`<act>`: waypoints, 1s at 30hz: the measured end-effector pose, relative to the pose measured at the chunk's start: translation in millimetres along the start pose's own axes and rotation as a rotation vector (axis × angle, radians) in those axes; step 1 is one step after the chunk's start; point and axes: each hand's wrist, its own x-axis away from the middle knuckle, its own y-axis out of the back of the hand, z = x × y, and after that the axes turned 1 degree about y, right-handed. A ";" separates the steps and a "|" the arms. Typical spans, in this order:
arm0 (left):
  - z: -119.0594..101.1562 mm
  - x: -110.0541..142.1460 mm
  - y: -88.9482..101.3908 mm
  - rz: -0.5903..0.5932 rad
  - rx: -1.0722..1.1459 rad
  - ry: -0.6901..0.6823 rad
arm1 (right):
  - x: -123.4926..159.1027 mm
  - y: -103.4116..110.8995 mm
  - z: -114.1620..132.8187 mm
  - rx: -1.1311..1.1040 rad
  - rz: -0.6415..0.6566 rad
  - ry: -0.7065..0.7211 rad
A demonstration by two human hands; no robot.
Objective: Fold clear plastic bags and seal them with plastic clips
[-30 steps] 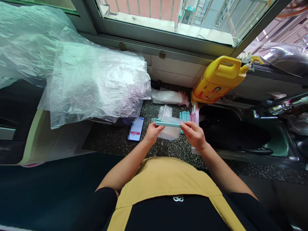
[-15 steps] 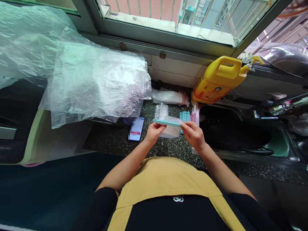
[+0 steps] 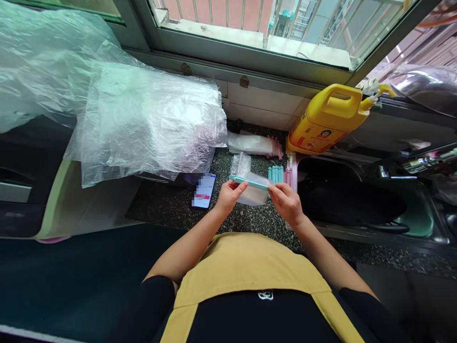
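A long teal bag clip [image 3: 254,183] runs crosswise between my hands above the dark speckled counter. My left hand [image 3: 228,196] pinches its left part between thumb and fingers. The clip's right end is in the fingers of my right hand [image 3: 286,202]. A clear plastic bag [image 3: 252,195] shows at and below the clip; whether the clip is fastened on it I cannot tell. Just beyond lies a folded clear plastic packet [image 3: 243,163]. Several teal clips [image 3: 275,174] lie in a row near my right hand, beside pink clips [image 3: 288,177].
A phone [image 3: 203,190] lies left of my hands. Large plastic sheeting [image 3: 150,119] covers the left side. Behind is a flat clear bag [image 3: 252,143] with pink clips. At right stand a yellow pump jug [image 3: 323,124] and a sink [image 3: 423,214] holding a black pan [image 3: 353,197].
My left thumb has shifted up onto the clip, and the clip now slopes slightly more down to the right. The camera view has moved a little.
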 end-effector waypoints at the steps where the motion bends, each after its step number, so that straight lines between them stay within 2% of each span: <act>1: -0.2 0.0 0.1 0.002 -0.003 -0.002 | 1.1 -0.2 0.6 -0.003 0.004 -0.001; 6: -2.2 0.1 4.1 0.045 -0.039 -0.011 | 4.5 6.3 4.3 -0.049 0.052 -0.029; 10: -5.5 1.3 6.6 0.141 -0.109 0.030 | -9.3 16.6 3.6 -0.238 0.095 -0.270; 12: -7.4 2.1 6.3 0.201 -0.130 0.060 | -22.0 18.3 3.4 -0.383 0.174 -0.394; 15: -9.3 2.2 5.3 0.289 -0.144 0.080 | -38.9 14.0 6.4 -0.591 0.378 -0.527; 18: -10.2 1.1 5.7 0.339 -0.161 0.065 | -46.1 6.3 13.2 -0.682 0.523 -0.648; 22: -11.4 0.4 7.3 0.352 -0.189 0.043 | -44.0 0.4 21.4 -0.750 0.514 -0.755; 27: -12.5 2.6 5.2 0.223 -0.169 -0.056 | -37.7 0.1 25.7 -0.793 0.467 -0.801; 30: -12.7 3.6 3.3 0.204 -0.167 -0.077 | -36.0 -0.3 26.9 -0.803 0.464 -0.813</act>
